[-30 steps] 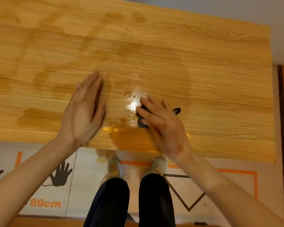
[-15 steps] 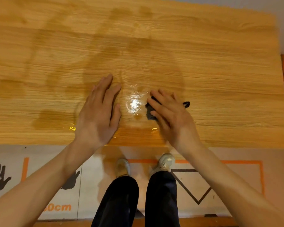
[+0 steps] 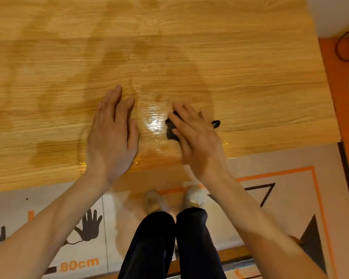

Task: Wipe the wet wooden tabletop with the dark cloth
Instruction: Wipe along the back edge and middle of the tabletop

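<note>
The wooden tabletop (image 3: 250, 77) fills the upper half of the head view, with darker damp streaks across it and a shiny wet patch (image 3: 154, 122) near its front edge. My right hand (image 3: 197, 139) presses flat on the dark cloth (image 3: 170, 130). Only the cloth's left edge and a small loop at the right show past my fingers. My left hand (image 3: 112, 133) lies flat on the wood just left of the wet patch, fingers together, holding nothing.
The table's front edge runs just below my wrists and its right edge lies at the far right. Below it are my legs and shoes (image 3: 155, 200) on a floor mat (image 3: 290, 198) printed with hand outlines and triangles. A dark cable (image 3: 339, 47) lies on the orange floor at the right.
My right hand has slid the cloth slightly away from the front edge. The view has shifted, so the table's right edge now shows more. My left hand stays flat on the wood.
</note>
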